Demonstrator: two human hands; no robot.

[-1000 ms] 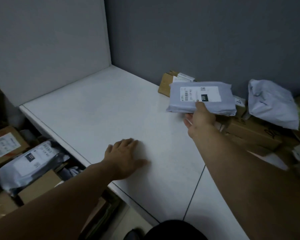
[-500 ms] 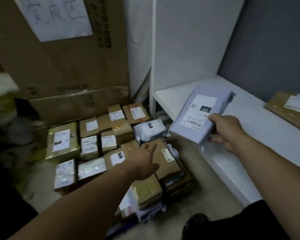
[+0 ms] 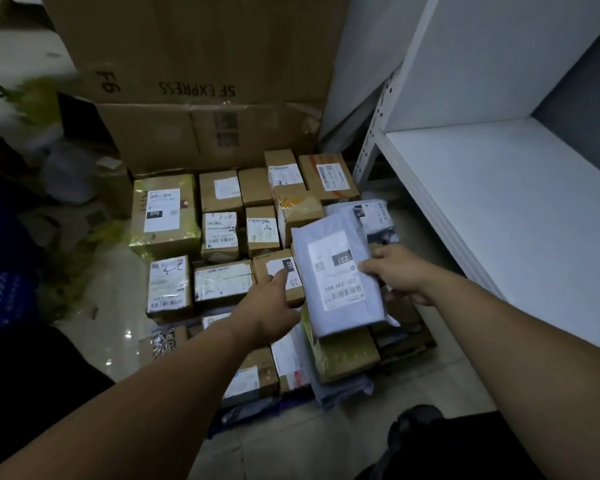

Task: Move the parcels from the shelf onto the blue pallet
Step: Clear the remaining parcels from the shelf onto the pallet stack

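Note:
My right hand (image 3: 397,273) grips a flat grey poly-mailer parcel (image 3: 340,282) with a white label marked 231, held low over the pile of parcels on the floor. My left hand (image 3: 269,306) reaches forward with fingers extended, its fingertips on a small brown box (image 3: 279,271) also marked 231. Many brown cartons, such as the taped box (image 3: 163,213) marked 070, cover the blue pallet, of which only a dark blue edge (image 3: 257,412) shows at the near side. The white shelf (image 3: 520,209) on the right shows a bare surface.
A large SF Express cardboard box (image 3: 201,84) stands behind the pile. The shelf's perforated metal post (image 3: 374,133) rises right of the parcels. Blurred green and white bags (image 3: 56,140) lie on the glossy floor at left. A dark shoe (image 3: 416,427) is at the bottom.
My view has swung from the shelf down to the pile. My right hand carried the grey mailer off the shelf and over the parcels. My left hand left the shelf and reached to a brown box.

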